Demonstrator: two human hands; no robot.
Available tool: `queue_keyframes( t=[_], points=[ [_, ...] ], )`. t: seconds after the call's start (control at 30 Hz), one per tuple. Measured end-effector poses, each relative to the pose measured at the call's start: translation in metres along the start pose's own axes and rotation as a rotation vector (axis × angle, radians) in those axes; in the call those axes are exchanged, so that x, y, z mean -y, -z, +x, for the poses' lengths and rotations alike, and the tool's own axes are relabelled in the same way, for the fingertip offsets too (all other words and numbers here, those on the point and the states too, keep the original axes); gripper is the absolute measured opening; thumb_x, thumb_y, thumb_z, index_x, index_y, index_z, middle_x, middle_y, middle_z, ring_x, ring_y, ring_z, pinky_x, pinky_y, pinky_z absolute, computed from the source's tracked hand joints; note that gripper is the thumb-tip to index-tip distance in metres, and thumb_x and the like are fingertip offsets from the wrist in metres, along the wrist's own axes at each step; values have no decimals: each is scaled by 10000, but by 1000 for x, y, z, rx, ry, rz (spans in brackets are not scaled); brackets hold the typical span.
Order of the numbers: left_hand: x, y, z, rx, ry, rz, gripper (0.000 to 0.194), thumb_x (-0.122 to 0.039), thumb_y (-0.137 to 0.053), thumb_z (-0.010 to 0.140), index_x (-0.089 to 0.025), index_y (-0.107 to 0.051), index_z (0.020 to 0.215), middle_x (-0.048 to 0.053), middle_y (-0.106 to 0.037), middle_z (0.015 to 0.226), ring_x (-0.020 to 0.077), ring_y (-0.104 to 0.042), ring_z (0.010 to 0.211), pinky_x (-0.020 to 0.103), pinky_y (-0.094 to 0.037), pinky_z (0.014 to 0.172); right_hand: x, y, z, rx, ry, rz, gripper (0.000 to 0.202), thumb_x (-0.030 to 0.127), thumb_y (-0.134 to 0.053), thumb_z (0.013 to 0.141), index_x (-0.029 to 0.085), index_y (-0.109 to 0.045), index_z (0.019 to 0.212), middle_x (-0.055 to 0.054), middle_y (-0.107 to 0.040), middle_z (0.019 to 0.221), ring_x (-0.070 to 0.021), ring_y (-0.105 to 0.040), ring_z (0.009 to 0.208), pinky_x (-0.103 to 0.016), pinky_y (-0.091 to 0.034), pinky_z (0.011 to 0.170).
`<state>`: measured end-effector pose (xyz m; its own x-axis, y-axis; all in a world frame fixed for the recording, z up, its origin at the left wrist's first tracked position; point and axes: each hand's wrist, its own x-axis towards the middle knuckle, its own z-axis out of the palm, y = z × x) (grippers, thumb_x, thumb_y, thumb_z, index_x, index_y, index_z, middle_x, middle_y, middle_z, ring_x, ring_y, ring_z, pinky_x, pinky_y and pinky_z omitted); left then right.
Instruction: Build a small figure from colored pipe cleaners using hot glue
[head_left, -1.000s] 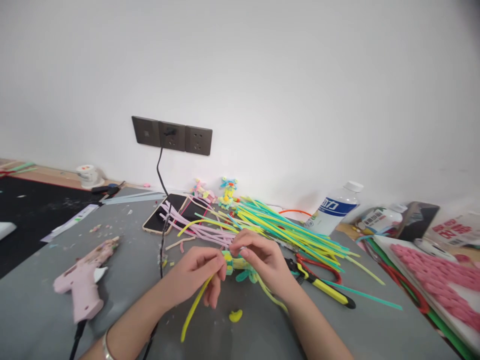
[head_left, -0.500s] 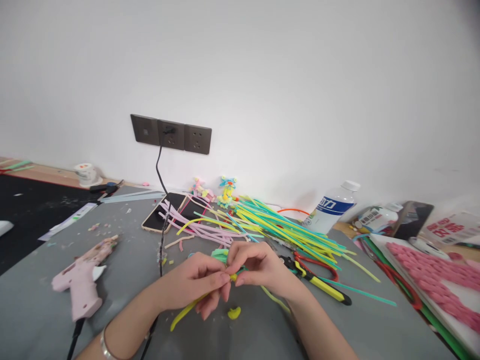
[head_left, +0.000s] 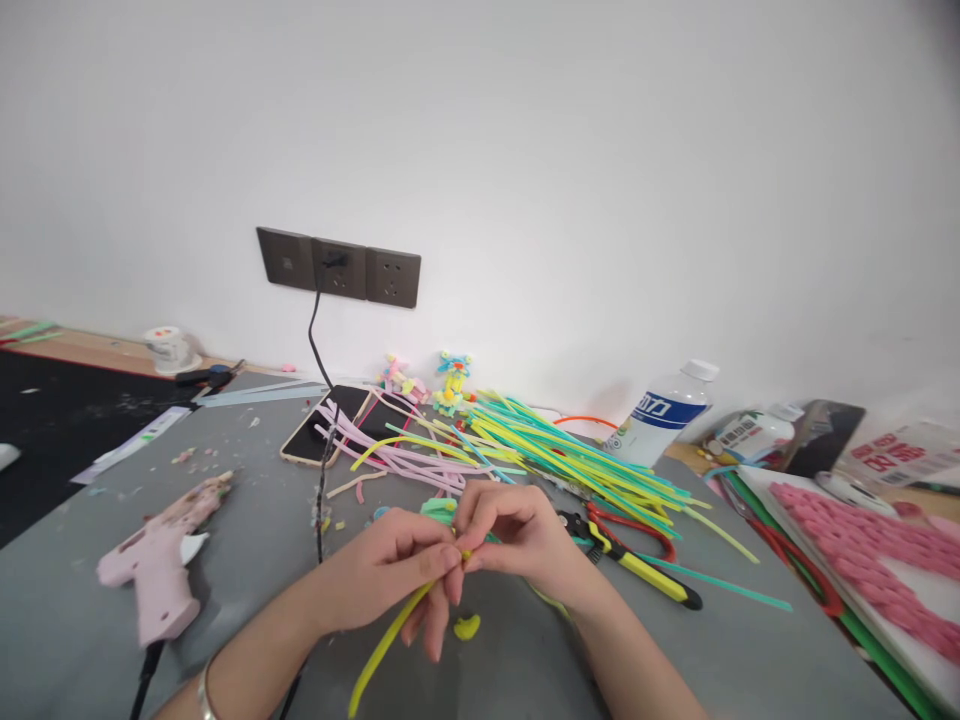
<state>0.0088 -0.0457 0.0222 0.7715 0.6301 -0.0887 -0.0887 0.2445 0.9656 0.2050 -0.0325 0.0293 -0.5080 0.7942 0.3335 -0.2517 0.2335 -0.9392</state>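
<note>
Both hands meet at the middle front of the table, fingertips pinched together. My left hand is closed on a yellow pipe cleaner, whose long end hangs toward the front edge. My right hand pinches the same pipe cleaner at its other end, where a small yellow bent part shows between the fingertips. Fingers hide most of that part. Below the hands lies a small curled yellow piece. Just behind the fingers is a mint-green coiled piece, partly covered.
A pink glue gun lies left, its cord running forward. Yellow and teal pipe cleaners are heaped behind, beside pliers and a bottle. Lilac stems partly cover a phone. Small figures stand by the wall.
The loose end of the yellow pipe cleaner has swung down and now reaches farther toward the front edge. The hands stay together in nearly the same place, fingers shifted slightly.
</note>
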Motion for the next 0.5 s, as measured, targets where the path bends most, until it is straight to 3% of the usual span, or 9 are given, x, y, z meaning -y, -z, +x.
queue_keyframes(
  t=[0.27,0.5],
  points=[
    [-5,-3,-1,-65,-76,-53,420,-528,-606,910,-126,-644,794,132,-791,714,104,-636,505,185,-491,522,-8,-2,1,-100,96,13,97,283,-861,737,229,-791,777,-26,-661,734,-150,-582,689,-281,-460,645],
    [-8,-3,0,-67,-71,-64,419,-526,-618,901,-124,-652,785,159,-801,769,136,-672,537,224,-513,554,-7,-7,2,-155,118,-6,128,322,-861,737,225,-780,755,-35,-675,723,-160,-589,692,-290,-468,648]
  ],
)
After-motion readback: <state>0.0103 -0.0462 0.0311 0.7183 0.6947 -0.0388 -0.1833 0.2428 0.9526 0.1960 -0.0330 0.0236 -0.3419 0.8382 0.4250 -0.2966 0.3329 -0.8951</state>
